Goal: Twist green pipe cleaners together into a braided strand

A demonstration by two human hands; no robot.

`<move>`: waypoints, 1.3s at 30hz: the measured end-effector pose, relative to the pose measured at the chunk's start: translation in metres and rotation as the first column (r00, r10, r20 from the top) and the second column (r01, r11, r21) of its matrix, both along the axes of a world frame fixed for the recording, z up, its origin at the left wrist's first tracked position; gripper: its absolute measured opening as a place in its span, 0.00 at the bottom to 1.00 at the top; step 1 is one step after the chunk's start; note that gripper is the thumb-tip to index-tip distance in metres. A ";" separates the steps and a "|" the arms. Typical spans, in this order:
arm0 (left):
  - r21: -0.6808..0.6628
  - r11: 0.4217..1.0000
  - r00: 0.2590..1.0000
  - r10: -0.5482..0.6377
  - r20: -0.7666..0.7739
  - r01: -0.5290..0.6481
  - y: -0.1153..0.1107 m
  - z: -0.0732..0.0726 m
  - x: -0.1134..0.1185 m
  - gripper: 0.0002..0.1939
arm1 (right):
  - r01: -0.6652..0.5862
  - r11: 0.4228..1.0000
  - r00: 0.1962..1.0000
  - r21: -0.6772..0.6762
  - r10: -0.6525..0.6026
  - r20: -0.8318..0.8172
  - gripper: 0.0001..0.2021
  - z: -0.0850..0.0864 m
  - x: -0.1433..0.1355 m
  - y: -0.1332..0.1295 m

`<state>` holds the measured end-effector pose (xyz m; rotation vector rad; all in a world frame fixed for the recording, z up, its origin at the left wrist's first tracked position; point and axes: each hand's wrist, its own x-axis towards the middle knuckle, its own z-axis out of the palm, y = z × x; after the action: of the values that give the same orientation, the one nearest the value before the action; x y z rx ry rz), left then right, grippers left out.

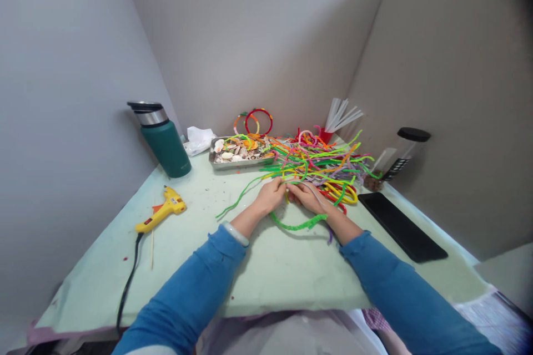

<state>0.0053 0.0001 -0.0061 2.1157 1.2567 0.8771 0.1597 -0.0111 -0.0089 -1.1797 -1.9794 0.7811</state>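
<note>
My left hand (270,195) and my right hand (307,197) are close together over the middle of the table, fingers closed in a pinch. Between them they hold a ring whose near side is a thick green pipe cleaner (296,227); a thin pale strip shows along its right side by my right wrist. A loose green pipe cleaner length (239,199) trails left from my left fingers. The exact grip at the fingertips is too small to make out. Just beyond the hands lies a heap of coloured pipe cleaners (320,158).
A metal tray (244,165) of shells stands behind, with two wrapped rings (259,122) against the wall. Left are a green bottle (166,147) and a yellow glue gun (162,211) with its cord. Right are a black phone-like slab (402,226), a clear bottle (400,158) and white straws (339,116).
</note>
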 end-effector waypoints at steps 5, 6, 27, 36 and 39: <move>-0.006 1.000 1.000 0.000 -0.001 0.000 0.000 0.001 0.000 0.10 | 0.005 1.000 1.000 -0.002 -0.005 0.007 0.24 0.001 -0.001 -0.001; -0.007 1.000 1.000 0.000 -0.001 0.000 0.000 0.001 0.000 0.10 | 0.005 1.000 1.000 0.000 -0.005 0.007 0.24 0.002 -0.001 -0.001; 0.007 1.000 0.999 0.012 -0.048 -0.011 0.000 -0.001 0.000 0.10 | 0.007 1.000 1.000 -0.015 -0.007 -0.017 0.23 -0.001 0.000 0.000; 0.040 0.999 0.997 0.009 -0.081 -0.005 0.000 -0.001 0.000 0.09 | 0.003 1.000 1.000 0.004 -0.003 0.020 0.22 -0.005 0.002 0.003; 0.044 0.999 0.997 0.007 -0.072 -0.004 0.000 -0.001 0.000 0.09 | -0.001 1.000 1.000 0.011 0.001 0.025 0.23 -0.004 0.002 0.003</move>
<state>0.0052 -0.0001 -0.0070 2.1966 1.2912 0.8448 0.1614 -0.0081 -0.0125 -1.1874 -2.0023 0.7580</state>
